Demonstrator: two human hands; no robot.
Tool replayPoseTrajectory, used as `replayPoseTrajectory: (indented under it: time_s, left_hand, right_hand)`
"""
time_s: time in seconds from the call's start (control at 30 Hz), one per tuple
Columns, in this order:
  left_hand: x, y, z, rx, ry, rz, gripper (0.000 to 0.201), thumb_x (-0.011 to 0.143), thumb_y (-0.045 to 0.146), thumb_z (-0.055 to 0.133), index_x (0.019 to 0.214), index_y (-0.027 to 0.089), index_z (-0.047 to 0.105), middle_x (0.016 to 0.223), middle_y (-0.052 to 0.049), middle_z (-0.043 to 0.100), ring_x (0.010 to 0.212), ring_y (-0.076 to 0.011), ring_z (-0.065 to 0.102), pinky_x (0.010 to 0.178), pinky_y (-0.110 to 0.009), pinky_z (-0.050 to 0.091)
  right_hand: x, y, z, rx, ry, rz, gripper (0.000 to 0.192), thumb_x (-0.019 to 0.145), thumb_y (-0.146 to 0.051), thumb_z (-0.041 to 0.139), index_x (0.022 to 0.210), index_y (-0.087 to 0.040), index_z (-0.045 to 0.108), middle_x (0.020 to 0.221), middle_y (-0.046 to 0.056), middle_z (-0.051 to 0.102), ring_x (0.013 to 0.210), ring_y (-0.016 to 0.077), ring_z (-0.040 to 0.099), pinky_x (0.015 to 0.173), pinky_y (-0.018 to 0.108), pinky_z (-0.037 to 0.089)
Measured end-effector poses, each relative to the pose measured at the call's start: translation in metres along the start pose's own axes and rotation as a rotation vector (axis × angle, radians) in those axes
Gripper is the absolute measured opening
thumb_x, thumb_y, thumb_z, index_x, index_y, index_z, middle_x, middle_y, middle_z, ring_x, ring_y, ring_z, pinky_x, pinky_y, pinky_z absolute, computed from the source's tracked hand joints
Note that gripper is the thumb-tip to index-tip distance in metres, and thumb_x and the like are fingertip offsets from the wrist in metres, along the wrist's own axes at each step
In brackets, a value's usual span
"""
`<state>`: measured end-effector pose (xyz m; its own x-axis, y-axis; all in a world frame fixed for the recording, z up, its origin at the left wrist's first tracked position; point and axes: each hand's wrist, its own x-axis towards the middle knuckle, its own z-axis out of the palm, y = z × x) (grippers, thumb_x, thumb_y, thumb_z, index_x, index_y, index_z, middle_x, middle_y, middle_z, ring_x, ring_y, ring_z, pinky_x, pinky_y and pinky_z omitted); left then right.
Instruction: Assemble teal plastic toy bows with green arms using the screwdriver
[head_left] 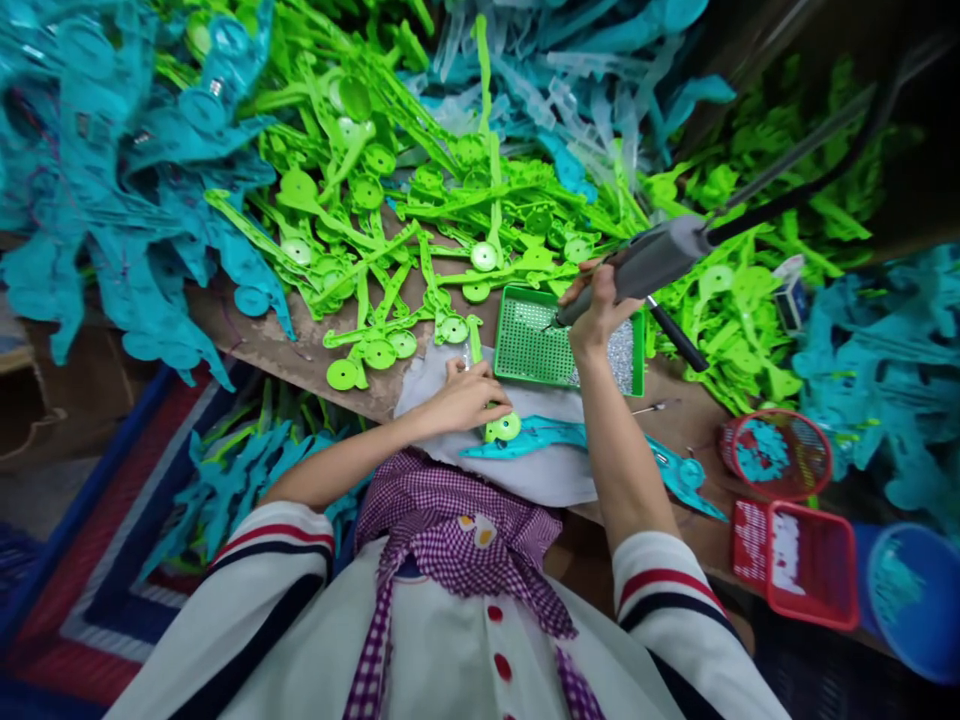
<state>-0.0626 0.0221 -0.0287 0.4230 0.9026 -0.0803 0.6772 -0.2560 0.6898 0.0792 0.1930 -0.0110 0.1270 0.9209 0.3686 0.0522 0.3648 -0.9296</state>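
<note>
Left hand (pixel 465 397) half hides green part (pixel 501 428).

The left hand (pixel 466 395) lies palm down, fingers curled, forearm bent inward. The right hand (pixel 596 305) is raised, fingers closed, arm extended forward.
</note>
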Motion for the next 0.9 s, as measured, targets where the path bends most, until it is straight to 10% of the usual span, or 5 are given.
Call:
replayPoseTrajectory:
  time_s: [0.9]
  left_hand:
    - [0.001,-0.004,0.016,-0.101,0.080,-0.105,0.022,0.090,0.049,0.069,0.094,0.031,0.081,0.091,-0.004,0.077,0.111,-0.0289,0.051,0.094,-0.048,0.026]
  right_hand:
    - [-0.001,-0.001,0.001,0.018,-0.005,-0.032,0.049,0.083,-0.075,0.048,0.083,-0.026,0.052,0.063,-0.004,0.050,0.044,0.0112,0.051,0.046,0.030,0.041]
